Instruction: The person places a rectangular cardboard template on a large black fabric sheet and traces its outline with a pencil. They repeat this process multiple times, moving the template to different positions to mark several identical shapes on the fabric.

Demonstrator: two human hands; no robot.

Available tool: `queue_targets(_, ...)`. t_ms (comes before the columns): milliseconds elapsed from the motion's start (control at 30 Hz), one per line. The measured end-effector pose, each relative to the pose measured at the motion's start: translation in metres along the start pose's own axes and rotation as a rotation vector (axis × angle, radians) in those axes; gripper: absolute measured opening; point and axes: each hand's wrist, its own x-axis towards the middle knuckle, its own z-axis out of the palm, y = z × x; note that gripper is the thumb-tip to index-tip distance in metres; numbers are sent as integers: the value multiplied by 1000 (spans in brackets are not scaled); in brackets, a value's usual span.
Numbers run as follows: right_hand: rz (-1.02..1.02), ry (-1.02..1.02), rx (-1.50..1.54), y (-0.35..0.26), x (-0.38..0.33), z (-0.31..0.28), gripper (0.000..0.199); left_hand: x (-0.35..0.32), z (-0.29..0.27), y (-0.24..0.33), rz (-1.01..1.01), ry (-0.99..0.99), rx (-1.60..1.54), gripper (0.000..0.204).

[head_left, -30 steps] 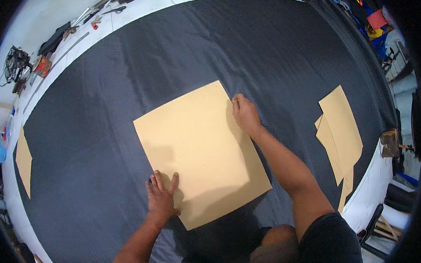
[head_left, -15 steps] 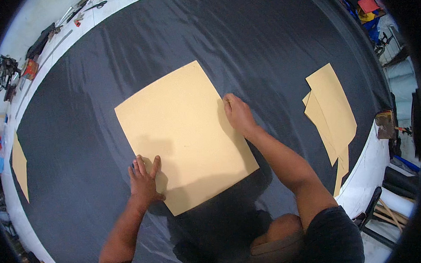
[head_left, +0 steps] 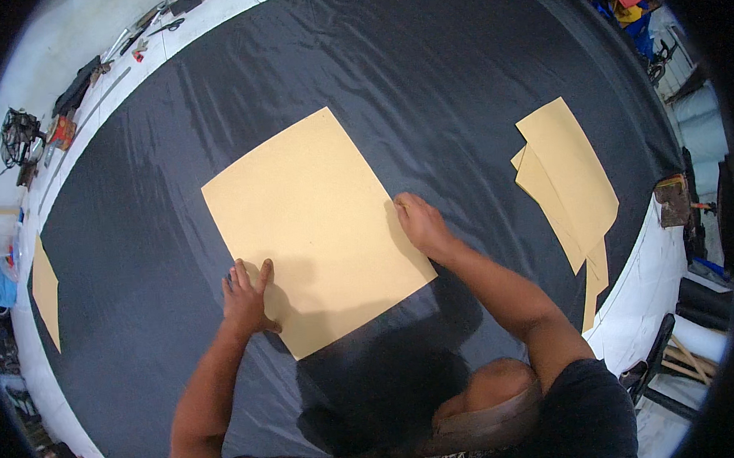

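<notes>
A large tan sheet of card [head_left: 313, 223], roughly square, lies flat and a little turned on the black fabric [head_left: 130, 247]. My left hand [head_left: 247, 300] rests at its lower left edge with fingers spread, partly on the card and partly on the fabric. At the card's right edge is my right hand [head_left: 422, 225], closed with its fingertips pinched together against the border. Whatever those fingers hold, if anything, is hidden. To the right lie several overlapping tan card pieces [head_left: 573, 175] with angled and curved outlines.
A narrow tan card piece [head_left: 47, 296] lies at the fabric's left rim. Scissors [head_left: 168, 26], a bundle of black cable [head_left: 19, 134] and other tools sit along the white table edge [head_left: 150, 54]. A brown block [head_left: 672, 201] stands on the right edge.
My right hand has slid down along the card's right edge, toward me. My left hand stays spread at the lower left edge. The whole view has shifted slightly.
</notes>
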Motion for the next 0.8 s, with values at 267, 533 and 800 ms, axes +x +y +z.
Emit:
queue_targets(267, -103, -10, -7, 13, -25, -9, 25, 2, 0, 3, -10, -26, -12, 158)
queue_targets(533, -99, -202, -123, 32, -101, -28, 25, 0, -1, 4, -13, 1, 17, 159)
queue_targets(800, -212, -132, -136, 33, -103, -35, 21, 1, -1, 7, -9, 25, -28, 159)
